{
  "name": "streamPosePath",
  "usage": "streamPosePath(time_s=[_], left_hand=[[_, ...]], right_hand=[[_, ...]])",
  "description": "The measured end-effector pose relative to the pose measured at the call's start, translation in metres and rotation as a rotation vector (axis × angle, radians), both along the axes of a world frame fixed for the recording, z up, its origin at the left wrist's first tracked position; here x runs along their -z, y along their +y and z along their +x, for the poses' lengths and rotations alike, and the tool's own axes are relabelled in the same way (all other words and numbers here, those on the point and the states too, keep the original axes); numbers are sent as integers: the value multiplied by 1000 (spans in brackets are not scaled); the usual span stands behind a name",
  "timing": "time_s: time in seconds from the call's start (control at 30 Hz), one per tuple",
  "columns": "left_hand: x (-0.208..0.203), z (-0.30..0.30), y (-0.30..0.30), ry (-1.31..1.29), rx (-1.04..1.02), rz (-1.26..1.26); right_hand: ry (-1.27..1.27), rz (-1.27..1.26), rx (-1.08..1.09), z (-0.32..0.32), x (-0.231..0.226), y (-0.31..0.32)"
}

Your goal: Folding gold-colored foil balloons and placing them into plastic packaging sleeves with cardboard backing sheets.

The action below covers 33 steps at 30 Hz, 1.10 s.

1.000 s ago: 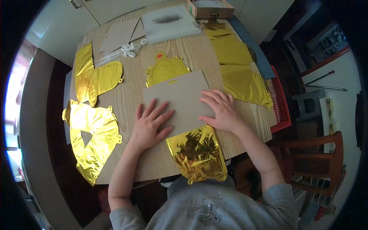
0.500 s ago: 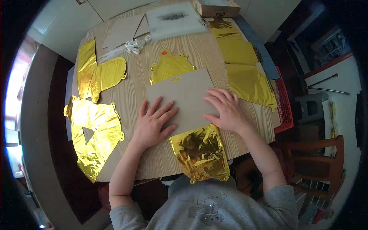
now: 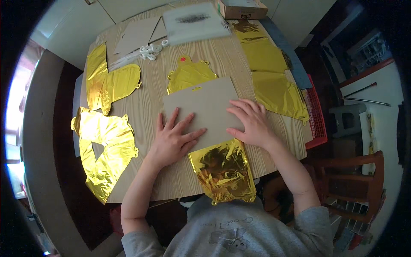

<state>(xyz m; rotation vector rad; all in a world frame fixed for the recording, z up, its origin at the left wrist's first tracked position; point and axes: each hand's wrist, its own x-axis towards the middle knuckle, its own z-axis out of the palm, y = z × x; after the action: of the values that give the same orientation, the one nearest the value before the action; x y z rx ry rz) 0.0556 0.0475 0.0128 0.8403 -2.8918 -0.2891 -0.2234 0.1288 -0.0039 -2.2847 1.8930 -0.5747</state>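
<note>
A grey cardboard sheet (image 3: 205, 109) with a hang slot near its far edge lies on top of a gold foil balloon (image 3: 222, 169). The balloon's far end, with a red dot, shows beyond the card; its near end hangs over the table edge towards my shirt. My left hand (image 3: 174, 139) rests with spread fingers on the card's left side. On its right edge lies my right hand (image 3: 252, 120), fingers stretched out and thumb apart. The middle of the balloon is hidden under the card.
Flat gold foil balloons lie at the left (image 3: 109, 150), far left (image 3: 102, 81) and right (image 3: 269, 64) of the wooden table (image 3: 150, 94). At the back are white ribbon rolls (image 3: 150, 51), grey cards (image 3: 139, 34), a clear plastic bag (image 3: 197, 23) and a cardboard box (image 3: 243, 9).
My left hand has shifted slightly, its thumb and fingers reaching a little further right over the card. My right hand has barely moved.
</note>
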Motion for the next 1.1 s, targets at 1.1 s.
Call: streamPosePath(time_s=[1.1], left_hand=[[-4, -3, 2, -18, -2, -38]], right_hand=[[-97, -330, -600, 7, -56, 54]])
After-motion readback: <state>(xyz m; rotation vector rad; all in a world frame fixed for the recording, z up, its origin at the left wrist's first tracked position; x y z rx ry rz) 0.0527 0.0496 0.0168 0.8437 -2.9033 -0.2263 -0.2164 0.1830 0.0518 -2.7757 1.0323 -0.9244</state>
